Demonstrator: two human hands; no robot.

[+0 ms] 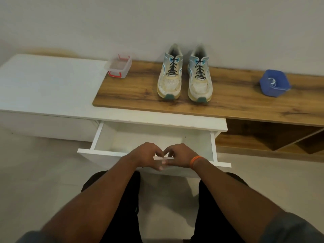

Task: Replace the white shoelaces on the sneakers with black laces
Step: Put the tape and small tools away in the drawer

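Observation:
Two white sneakers with pale blue trim stand side by side on the wooden shelf (228,106), toes toward me: the left sneaker (169,74) and the right sneaker (199,76). Both carry black laces. Over the front edge of the open white drawer (154,135), my left hand (145,155) and my right hand (178,156) meet, fingers curled. Between them they pinch a small bundle of white shoelace (163,158). An orange band circles my right wrist.
A clear plastic box with red clips (119,66) sits at the shelf's left end. A blue basket (274,85) holding something white stands at the right. The white cabinet top (43,81) stretches left. Open wooden compartments (271,135) lie lower right.

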